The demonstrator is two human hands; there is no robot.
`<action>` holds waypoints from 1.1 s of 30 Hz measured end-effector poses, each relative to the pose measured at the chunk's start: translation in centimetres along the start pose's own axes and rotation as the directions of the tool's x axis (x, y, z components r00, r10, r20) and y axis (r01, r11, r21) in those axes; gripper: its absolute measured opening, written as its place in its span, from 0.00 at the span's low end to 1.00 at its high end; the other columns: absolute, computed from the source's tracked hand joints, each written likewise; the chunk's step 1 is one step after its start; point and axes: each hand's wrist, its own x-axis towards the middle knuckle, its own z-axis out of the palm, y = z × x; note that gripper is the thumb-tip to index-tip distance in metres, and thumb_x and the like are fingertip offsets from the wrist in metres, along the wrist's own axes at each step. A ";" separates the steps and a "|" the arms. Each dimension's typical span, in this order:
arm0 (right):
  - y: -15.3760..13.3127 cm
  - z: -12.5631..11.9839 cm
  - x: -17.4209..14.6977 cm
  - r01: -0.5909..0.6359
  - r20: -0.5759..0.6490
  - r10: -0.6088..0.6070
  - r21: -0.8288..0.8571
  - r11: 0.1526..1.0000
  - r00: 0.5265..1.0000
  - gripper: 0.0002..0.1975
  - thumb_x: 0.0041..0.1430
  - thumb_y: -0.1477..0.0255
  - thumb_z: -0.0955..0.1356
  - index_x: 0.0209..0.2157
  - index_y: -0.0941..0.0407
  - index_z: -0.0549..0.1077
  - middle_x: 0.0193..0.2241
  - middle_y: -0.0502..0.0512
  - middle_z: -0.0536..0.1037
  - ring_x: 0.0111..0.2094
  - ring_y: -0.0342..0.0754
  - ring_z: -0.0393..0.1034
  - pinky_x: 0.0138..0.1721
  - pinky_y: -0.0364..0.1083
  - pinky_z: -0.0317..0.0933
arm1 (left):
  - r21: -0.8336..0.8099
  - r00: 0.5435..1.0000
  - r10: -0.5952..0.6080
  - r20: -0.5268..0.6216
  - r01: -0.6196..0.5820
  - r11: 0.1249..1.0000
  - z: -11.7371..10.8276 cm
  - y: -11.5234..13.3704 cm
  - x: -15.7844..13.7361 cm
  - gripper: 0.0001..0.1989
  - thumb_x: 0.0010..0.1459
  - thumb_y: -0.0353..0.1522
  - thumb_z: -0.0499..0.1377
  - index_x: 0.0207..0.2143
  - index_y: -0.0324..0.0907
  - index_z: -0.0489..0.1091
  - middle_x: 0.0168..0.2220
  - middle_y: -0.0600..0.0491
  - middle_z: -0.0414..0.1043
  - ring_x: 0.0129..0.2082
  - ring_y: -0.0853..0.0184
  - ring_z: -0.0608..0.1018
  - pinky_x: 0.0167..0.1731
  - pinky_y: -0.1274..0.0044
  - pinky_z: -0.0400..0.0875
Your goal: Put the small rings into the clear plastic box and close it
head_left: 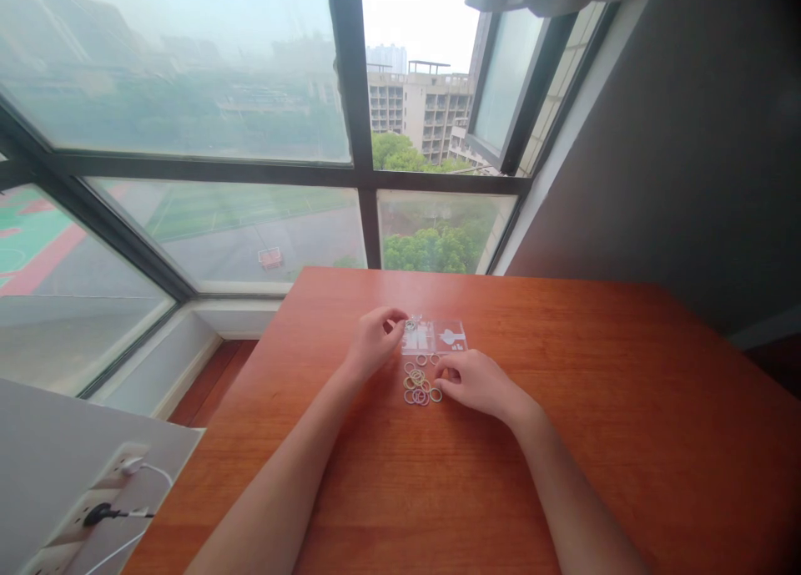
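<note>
In the middle of the surface (400, 491), toward the far part, a clear box (433, 353), lying flat with two halves side by side, with whitish patches on the right half and at least one small ring in the far left corner of the left half. Just to the near side of the box, a loose group of small rings (415, 380), in pale, yellowish and pinkish colours, partly lying one over another. At the left edge of the box, left hand (377, 339), with thumb and fingers curved toward each other beside the rim; cannot tell if with grip together or clamped on some small thing. At the right side of the rings, right hand (479, 381), with fingers bent down and tips very close to the rightmost ones; here also, cannot tell if with grip apart or clamped on a ring. Behind the far edge of the surface, a dark window frame (369, 179), with buildings and trees outside. At the near left, on a low wall, wall sockets (80, 521) with a black plug (98, 514) and a white plug (131, 466).
</note>
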 end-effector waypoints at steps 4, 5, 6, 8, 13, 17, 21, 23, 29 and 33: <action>0.1 0.1 0.0 0.047 0.072 -0.044 -0.037 0.998 0.996 0.04 0.50 0.74 0.68 0.26 0.51 0.76 0.21 0.44 0.74 0.23 0.40 0.64 0.25 0.39 0.49 | -0.003 1.000 -0.002 -0.001 0.002 1.000 0.0 0.1 0.0 0.08 0.56 0.33 0.56 0.33 0.40 0.74 0.30 0.53 0.75 0.25 0.71 0.72 0.27 0.80 0.66; 0.1 0.2 0.0 0.048 0.071 -0.044 -0.055 0.997 0.997 0.05 0.50 0.74 0.68 0.26 0.51 0.76 0.21 0.44 0.74 0.23 0.40 0.64 0.25 0.39 0.49 | -0.002 1.000 -0.003 -0.002 0.003 1.000 0.0 0.2 0.0 0.08 0.56 0.32 0.56 0.33 0.40 0.74 0.30 0.53 0.75 0.25 0.71 0.72 0.27 0.80 0.66; 0.0 0.3 0.0 0.045 0.065 -0.040 -0.071 0.996 0.997 0.05 0.50 0.75 0.68 0.26 0.52 0.76 0.21 0.44 0.74 0.23 0.40 0.64 0.25 0.39 0.48 | -0.002 1.000 -0.004 -0.001 0.004 1.000 0.0 0.2 0.0 0.08 0.55 0.32 0.56 0.33 0.40 0.74 0.30 0.53 0.75 0.25 0.71 0.72 0.27 0.80 0.66; 0.0 0.4 0.0 0.034 0.040 -0.030 -0.099 0.995 0.999 0.05 0.50 0.75 0.67 0.25 0.52 0.75 0.22 0.45 0.75 0.23 0.40 0.64 0.25 0.39 0.48 | 0.000 1.000 -0.006 0.003 0.006 1.000 0.0 0.1 0.0 0.08 0.55 0.32 0.56 0.33 0.40 0.74 0.30 0.53 0.75 0.25 0.71 0.72 0.27 0.80 0.67; 0.1 0.2 0.2 -0.001 -0.052 -0.004 -0.107 0.994 0.999 0.05 0.51 0.75 0.67 0.26 0.52 0.75 0.23 0.45 0.75 0.25 0.41 0.65 0.26 0.40 0.48 | 0.001 1.000 0.005 0.006 -0.005 1.000 0.1 0.0 0.0 0.08 0.56 0.32 0.56 0.34 0.40 0.74 0.30 0.52 0.76 0.25 0.71 0.73 0.27 0.80 0.67; 0.2 0.0 0.6 -0.037 -0.260 0.026 -0.036 0.999 0.965 0.04 0.53 0.72 0.67 0.29 0.53 0.75 0.21 0.46 0.73 0.24 0.41 0.64 0.27 0.40 0.50 | -0.006 1.000 0.013 0.013 -0.013 1.000 0.1 0.3 -0.1 0.09 0.56 0.33 0.56 0.34 0.39 0.74 0.30 0.52 0.75 0.25 0.71 0.73 0.26 0.81 0.66; 0.3 0.1 0.8 0.031 -0.467 0.016 0.093 0.995 0.884 0.08 0.57 0.68 0.65 0.32 0.55 0.75 0.17 0.45 0.67 0.20 0.40 0.60 0.26 0.39 0.54 | -0.030 0.999 0.035 0.039 -0.034 0.999 0.2 0.9 -0.2 0.10 0.57 0.34 0.56 0.33 0.39 0.74 0.29 0.52 0.75 0.25 0.72 0.72 0.25 0.81 0.66; 0.3 0.2 0.8 0.045 -0.497 0.016 0.111 0.993 0.867 0.09 0.57 0.67 0.65 0.32 0.55 0.75 0.16 0.45 0.65 0.19 0.40 0.59 0.26 0.39 0.54 | -0.050 0.997 0.045 0.062 -0.042 0.998 0.3 1.4 -0.2 0.10 0.57 0.35 0.56 0.33 0.39 0.74 0.28 0.52 0.75 0.24 0.72 0.71 0.25 0.82 0.65; 0.2 0.3 0.8 0.023 -0.500 0.026 0.091 0.996 0.866 0.09 0.57 0.66 0.65 0.32 0.55 0.75 0.16 0.45 0.65 0.20 0.40 0.59 0.27 0.39 0.54 | -0.145 0.983 0.056 0.173 -0.031 0.989 0.5 3.1 -0.6 0.12 0.57 0.37 0.57 0.32 0.38 0.74 0.28 0.52 0.75 0.24 0.72 0.71 0.23 0.82 0.64; 0.3 0.3 0.8 0.022 -0.505 0.018 0.072 0.997 0.863 0.09 0.57 0.66 0.66 0.32 0.55 0.75 0.16 0.45 0.65 0.20 0.40 0.59 0.27 0.39 0.54 | -0.212 0.952 0.067 0.297 -0.002 0.977 0.7 3.9 -1.0 0.12 0.58 0.38 0.57 0.31 0.38 0.74 0.25 0.54 0.74 0.22 0.73 0.71 0.23 0.83 0.64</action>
